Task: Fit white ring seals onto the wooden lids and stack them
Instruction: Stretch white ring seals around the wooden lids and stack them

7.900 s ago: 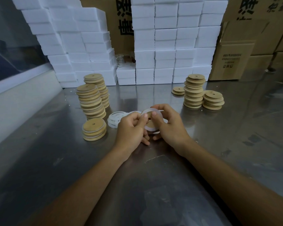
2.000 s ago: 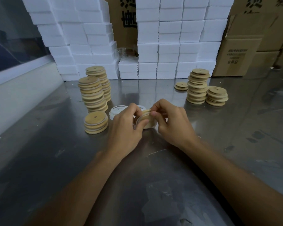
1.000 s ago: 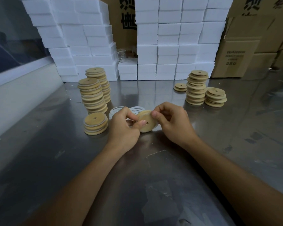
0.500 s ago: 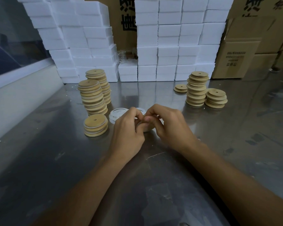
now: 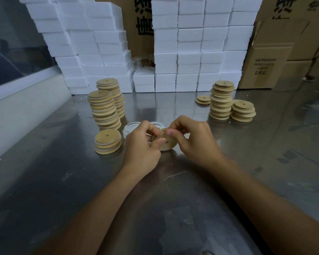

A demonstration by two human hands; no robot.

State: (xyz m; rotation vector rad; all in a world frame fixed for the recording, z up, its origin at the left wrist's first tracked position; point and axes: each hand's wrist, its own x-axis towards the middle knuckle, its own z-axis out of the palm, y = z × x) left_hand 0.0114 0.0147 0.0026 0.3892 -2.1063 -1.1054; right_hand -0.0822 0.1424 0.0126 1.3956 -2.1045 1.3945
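Note:
A round wooden lid (image 5: 166,144) with a small centre hole is held just above the steel table (image 5: 63,181), tilted toward me. My left hand (image 5: 143,146) pinches its left edge, thumb on the face. My right hand (image 5: 193,139) grips its right and top edge with curled fingers. Whether a seal sits on this lid is hidden by my fingers. A small pile of white ring seals (image 5: 131,127) lies just behind my left hand. A short stack of sealed lids (image 5: 108,141) stands to the left.
Two tall lid stacks (image 5: 104,109) rise at the left. Three more lid stacks (image 5: 221,100) stand at the right. White foam boxes (image 5: 191,52) and cardboard cartons (image 5: 265,61) wall off the back. A pale ledge (image 5: 17,107) borders the left side.
Half a second ago my hands were closed together over the lid. Now they have parted a little and the lid's face shows, tilted toward me.

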